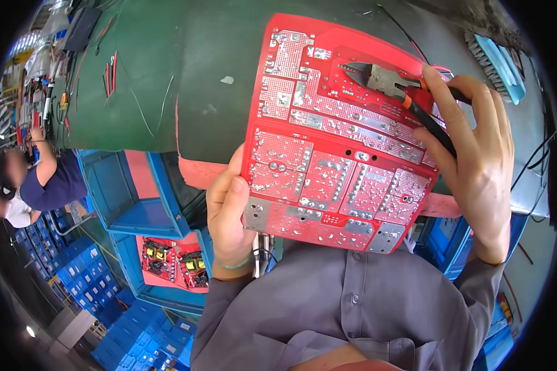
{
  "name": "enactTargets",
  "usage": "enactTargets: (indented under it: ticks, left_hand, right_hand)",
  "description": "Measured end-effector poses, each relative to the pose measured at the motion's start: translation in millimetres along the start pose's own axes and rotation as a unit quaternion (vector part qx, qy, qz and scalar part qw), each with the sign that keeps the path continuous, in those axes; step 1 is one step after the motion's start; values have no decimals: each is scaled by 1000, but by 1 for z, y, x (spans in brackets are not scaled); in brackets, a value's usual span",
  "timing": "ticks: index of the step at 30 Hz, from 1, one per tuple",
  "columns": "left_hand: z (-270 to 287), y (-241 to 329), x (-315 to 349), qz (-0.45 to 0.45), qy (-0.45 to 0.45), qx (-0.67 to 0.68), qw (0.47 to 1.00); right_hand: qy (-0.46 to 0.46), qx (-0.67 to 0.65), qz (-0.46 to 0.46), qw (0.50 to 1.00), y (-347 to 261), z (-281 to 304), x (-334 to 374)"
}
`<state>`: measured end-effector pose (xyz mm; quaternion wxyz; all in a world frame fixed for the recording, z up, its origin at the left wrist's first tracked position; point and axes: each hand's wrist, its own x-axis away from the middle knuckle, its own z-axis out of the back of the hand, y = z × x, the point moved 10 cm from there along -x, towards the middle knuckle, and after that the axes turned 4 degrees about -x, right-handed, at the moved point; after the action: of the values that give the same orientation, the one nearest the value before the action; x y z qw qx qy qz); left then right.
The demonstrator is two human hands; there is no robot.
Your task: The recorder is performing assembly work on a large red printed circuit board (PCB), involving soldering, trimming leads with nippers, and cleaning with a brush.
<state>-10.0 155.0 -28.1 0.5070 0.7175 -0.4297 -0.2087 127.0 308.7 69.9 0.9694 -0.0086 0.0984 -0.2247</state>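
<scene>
A large red circuit board (pixel 328 148) is held up in front of me, its soldered side with silvery joints facing me. At the board's left edge, my left hand (pixel 232 204) grips it, thumb on the near face. My right hand (pixel 476 136) holds a pair of diagonal cutters (pixel 390 83) with black and orange handles. The cutters' jaws lie over the upper part of the board, pointing left; whether they touch it I cannot tell. Whatever is on the board's far side is hidden.
Beyond the board is a green work mat (pixel 136 62) with loose wire pieces (pixel 111 74). A blue brush (pixel 501 65) lies at the far right. Blue crates (pixel 130 229) stand at the left, one holding red circuit boards (pixel 173 263). A co-worker (pixel 49 173) sits farther left.
</scene>
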Motion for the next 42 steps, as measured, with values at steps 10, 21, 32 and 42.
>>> enactTargets:
  ticks: [10, 21, 32, 42]
  left_hand:
    - [3, -2, 1, 2, -21, -5, 1000]
    - [5, -5, 5, 8, -24, -10, 1000]
    - [19, -12, 4, 8, 53, 6, 999]
    - [21, -9, 20, -3, 53, -33, 998]
  right_hand:
    - [2, -75, -97, 992, 26, 0, 2]
    - [-19, -44, -35, 998, 9, -3, -1]
    - [-53, -109, -100, 988, 38, -7, 42]
    - [21, -82, -90, 992, -1, 5, 87]
